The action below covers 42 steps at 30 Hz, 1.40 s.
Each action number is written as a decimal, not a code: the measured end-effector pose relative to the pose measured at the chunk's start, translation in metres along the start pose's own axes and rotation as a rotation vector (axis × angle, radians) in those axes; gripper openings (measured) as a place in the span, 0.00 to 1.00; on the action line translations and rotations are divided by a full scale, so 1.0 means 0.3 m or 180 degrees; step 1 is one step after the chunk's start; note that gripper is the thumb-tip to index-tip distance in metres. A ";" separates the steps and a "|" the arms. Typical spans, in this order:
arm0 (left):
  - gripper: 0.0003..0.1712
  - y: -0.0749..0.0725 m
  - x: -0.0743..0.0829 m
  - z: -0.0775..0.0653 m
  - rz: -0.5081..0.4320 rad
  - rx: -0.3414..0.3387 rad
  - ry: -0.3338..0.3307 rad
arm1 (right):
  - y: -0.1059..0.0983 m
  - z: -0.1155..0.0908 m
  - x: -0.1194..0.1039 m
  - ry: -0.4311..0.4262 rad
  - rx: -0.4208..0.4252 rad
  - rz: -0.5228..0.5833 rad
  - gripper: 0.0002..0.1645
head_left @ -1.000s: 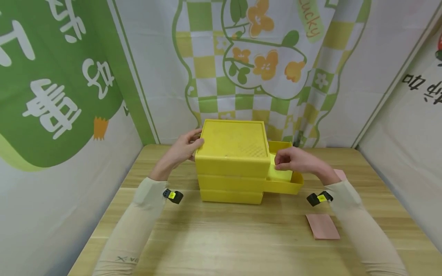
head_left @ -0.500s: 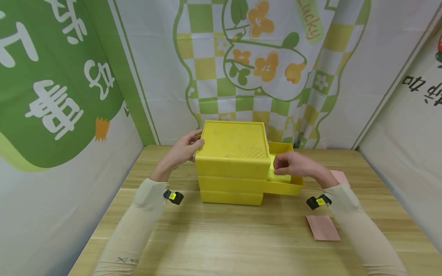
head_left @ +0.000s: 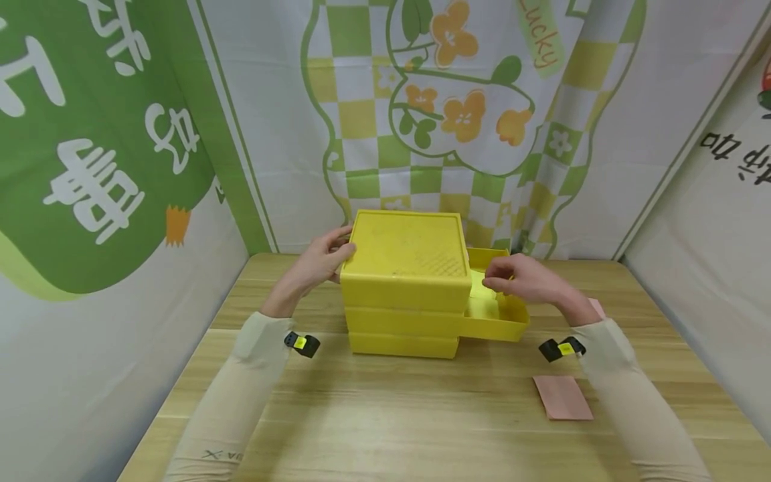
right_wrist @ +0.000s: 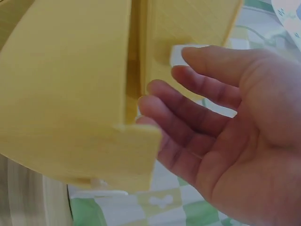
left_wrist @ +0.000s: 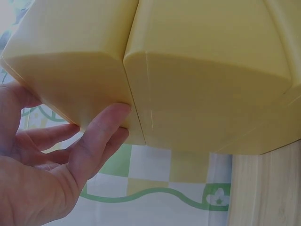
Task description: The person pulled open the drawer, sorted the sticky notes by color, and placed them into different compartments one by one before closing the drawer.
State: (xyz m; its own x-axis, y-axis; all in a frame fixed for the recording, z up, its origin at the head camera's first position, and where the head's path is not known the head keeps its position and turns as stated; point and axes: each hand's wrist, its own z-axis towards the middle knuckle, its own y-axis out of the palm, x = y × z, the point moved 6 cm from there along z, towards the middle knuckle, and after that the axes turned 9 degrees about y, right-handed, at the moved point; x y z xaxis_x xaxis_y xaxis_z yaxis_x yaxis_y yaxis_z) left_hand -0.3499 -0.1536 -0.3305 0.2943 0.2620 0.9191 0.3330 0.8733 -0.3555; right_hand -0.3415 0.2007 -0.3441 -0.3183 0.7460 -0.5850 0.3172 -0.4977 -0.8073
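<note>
A yellow stacked drawer box (head_left: 403, 244) stands near the back of the table. One drawer (head_left: 496, 328) sticks out from its right side, holding bright yellow paper (head_left: 482, 308). At the box's left end, my left hand (head_left: 322, 258) rests its fingertips against the side near the top; in the left wrist view those fingers (left_wrist: 101, 132) touch the yellow face. My right hand (head_left: 530, 278) is over the pulled-out drawer, fingers loosely bent. The right wrist view shows nothing between the thumb and fingers, beside the drawer wall (right_wrist: 136, 155).
A pink paper square (head_left: 563, 397) lies on the wooden table (head_left: 391, 415) at the right front. Another pink piece (head_left: 597, 308) shows partly behind the right wrist. A patterned curtain (head_left: 373, 154) hangs behind the box, and printed cloths flank both sides.
My right hand has shifted slightly right and up over the drawer. The yellow paper inside looks different, with more of the drawer's right end showing. My left hand and the box stay put.
</note>
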 end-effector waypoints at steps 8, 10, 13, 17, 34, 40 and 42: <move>0.34 -0.002 -0.001 -0.004 -0.0013 0.0003 -0.0007 | -0.075 -0.016 0.083 0.0200 0.0563 0.0878 0.18; 0.34 -0.004 -0.002 -0.004 0.0019 0.0004 -0.0013 | -0.089 -0.025 0.115 0.0243 0.0774 0.1191 0.20; 0.35 -0.008 -0.003 -0.003 0.0075 0.0007 -0.0015 | -0.093 -0.039 0.168 0.0356 0.1008 0.1779 0.17; 0.35 -0.012 -0.007 0.003 0.0114 -0.0006 -0.0009 | -0.084 -0.043 0.234 0.0490 0.1112 0.2331 0.12; 0.33 0.001 -0.002 0.003 -0.0003 -0.0042 0.0042 | 0.074 0.003 0.423 0.0954 0.0601 0.2813 0.16; 0.34 0.001 -0.002 -0.002 0.0002 -0.0049 0.0036 | 0.095 -0.005 0.420 0.0976 0.0499 0.3027 0.08; 0.34 0.001 -0.004 -0.003 0.0003 -0.0050 0.0031 | 0.099 -0.008 0.415 0.0937 0.0498 0.3075 0.07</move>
State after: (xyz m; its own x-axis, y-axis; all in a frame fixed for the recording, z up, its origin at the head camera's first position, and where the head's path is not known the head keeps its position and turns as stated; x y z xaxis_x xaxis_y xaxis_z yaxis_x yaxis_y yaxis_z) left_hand -0.3494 -0.1540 -0.3318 0.3033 0.2588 0.9171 0.3466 0.8665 -0.3592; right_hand -0.3695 0.2800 -0.4406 0.2505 0.0638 -0.9660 0.1951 -0.9807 -0.0142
